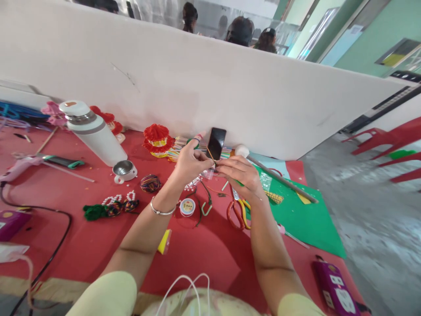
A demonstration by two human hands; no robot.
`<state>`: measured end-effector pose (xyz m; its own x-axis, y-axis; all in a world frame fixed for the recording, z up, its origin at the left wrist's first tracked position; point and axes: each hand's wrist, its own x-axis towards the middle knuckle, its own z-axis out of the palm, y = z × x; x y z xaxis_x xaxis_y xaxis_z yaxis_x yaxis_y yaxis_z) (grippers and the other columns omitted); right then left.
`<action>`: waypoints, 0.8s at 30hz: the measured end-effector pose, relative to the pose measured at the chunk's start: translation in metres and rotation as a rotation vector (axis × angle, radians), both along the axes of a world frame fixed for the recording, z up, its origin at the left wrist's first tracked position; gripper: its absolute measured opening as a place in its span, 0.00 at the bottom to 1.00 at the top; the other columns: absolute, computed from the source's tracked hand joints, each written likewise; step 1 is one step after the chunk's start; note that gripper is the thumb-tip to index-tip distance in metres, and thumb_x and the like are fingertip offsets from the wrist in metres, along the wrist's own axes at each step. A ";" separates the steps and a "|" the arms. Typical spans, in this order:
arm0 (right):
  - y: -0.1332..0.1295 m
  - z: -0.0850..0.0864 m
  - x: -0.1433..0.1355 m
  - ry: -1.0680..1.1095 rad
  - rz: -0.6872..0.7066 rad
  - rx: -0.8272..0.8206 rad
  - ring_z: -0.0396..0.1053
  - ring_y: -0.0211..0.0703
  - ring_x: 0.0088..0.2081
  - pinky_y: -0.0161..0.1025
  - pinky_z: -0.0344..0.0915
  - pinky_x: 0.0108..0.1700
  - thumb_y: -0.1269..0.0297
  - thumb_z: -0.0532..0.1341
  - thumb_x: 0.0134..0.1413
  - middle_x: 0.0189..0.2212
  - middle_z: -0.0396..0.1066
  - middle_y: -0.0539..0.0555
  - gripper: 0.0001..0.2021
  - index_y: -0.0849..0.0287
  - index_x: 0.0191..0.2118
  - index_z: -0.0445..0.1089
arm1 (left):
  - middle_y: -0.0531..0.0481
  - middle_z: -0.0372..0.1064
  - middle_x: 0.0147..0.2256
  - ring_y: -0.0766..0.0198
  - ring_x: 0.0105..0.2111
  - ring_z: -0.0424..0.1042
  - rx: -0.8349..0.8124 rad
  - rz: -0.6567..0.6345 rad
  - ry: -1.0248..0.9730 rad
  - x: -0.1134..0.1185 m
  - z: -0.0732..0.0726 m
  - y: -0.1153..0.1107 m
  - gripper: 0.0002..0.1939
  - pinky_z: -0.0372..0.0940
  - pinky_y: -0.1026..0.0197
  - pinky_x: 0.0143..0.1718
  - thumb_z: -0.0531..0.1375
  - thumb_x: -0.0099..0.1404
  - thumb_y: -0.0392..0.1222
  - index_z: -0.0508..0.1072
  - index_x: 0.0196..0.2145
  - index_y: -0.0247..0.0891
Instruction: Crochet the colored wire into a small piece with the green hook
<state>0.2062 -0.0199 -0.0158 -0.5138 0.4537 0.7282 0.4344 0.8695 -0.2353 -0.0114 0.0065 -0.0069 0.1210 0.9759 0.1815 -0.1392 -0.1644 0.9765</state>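
My left hand (pixel 192 163) and my right hand (pixel 241 175) meet fingertip to fingertip above the table, both pinched closed. A thin orange strand (pixel 210 153) sticks up from where they join; whatever else lies between the fingertips is too small to make out. Just behind them a dark phone (pixel 217 139) leans against the white partition. Below the hands are loose white beads (pixel 192 184), a small round tub (pixel 187 207) with a pale label, and a bent green strip (pixel 206 209). Red- and yellow-handled scissors (pixel 236 215) lie beside my right forearm.
Left on the red table (pixel 112 245) are a white thermos (pixel 95 134), a metal cup (pixel 125 170), a multicoloured yarn ball (pixel 150 183) and a pink glue gun (pixel 24 167). Green sheet (pixel 305 224), grey rod (pixel 283 179) and purple box (pixel 335 287) lie right. The white partition (pixel 197 79) closes the back.
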 end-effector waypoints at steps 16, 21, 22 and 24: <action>-0.012 0.005 0.004 0.346 0.068 -0.393 0.84 0.48 0.48 0.48 0.78 0.54 0.62 0.68 0.70 0.45 0.87 0.52 0.06 0.48 0.44 0.85 | 0.57 0.75 0.24 0.68 0.22 0.71 -0.018 -0.180 -0.025 -0.012 0.007 -0.003 0.50 0.63 0.65 0.26 0.73 0.51 0.31 0.67 0.72 0.28; -0.002 -0.015 -0.010 0.628 0.128 -0.521 0.82 0.46 0.45 0.46 0.79 0.49 0.52 0.69 0.68 0.40 0.86 0.51 0.08 0.46 0.41 0.86 | 0.54 0.78 0.26 0.65 0.24 0.75 -0.048 -0.288 -0.138 -0.008 0.005 -0.004 0.55 0.66 0.63 0.27 0.74 0.52 0.33 0.62 0.75 0.31; 0.000 -0.020 -0.015 0.661 0.137 -0.498 0.81 0.46 0.44 0.46 0.78 0.47 0.49 0.69 0.67 0.38 0.84 0.51 0.10 0.46 0.40 0.86 | 0.54 0.79 0.27 0.64 0.25 0.76 -0.057 -0.314 -0.159 -0.006 0.003 -0.004 0.56 0.67 0.63 0.28 0.75 0.52 0.34 0.61 0.76 0.32; 0.004 -0.027 -0.024 0.667 0.084 -0.401 0.78 0.45 0.41 0.46 0.77 0.42 0.46 0.70 0.64 0.36 0.80 0.52 0.12 0.46 0.41 0.86 | 0.55 0.79 0.27 0.64 0.26 0.77 -0.069 -0.340 -0.194 -0.001 0.001 -0.005 0.58 0.70 0.63 0.30 0.76 0.52 0.35 0.59 0.77 0.35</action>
